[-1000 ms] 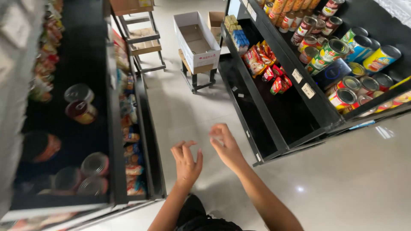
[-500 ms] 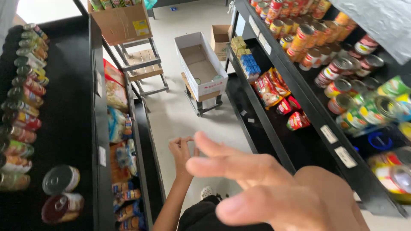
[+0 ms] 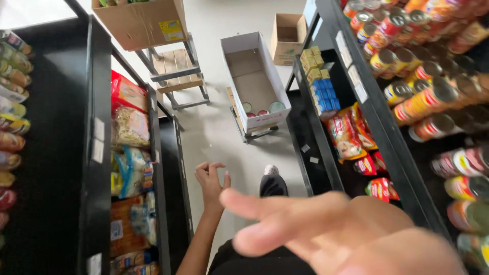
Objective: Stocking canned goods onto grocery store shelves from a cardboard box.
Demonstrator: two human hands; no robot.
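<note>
My right hand (image 3: 336, 229) is raised very close to the camera, blurred, fingers spread and empty, covering the lower right of the view. My left hand (image 3: 211, 181) hangs lower over the aisle floor, fingers loosely curled and apart, holding nothing. It is near the left shelf's bagged goods (image 3: 130, 170). My dark trousers and one shoe (image 3: 271, 170) show below. Ahead on the floor stands a white cardboard box (image 3: 232, 48) on a small cart, with a few cans (image 3: 262, 108) in its near end.
Black shelves flank a narrow aisle: cans (image 3: 433, 97) and snack packets (image 3: 351, 135) on the right, cans (image 3: 12, 127) and bags on the left. A wooden step stool (image 3: 175, 76), a brown carton (image 3: 140, 23) and an open cardboard box (image 3: 288, 38) stand farther ahead.
The view has swung forward along the aisle. My right hand rose toward the camera and now fills the lower right. My left hand stayed low, fingers curling slightly.
</note>
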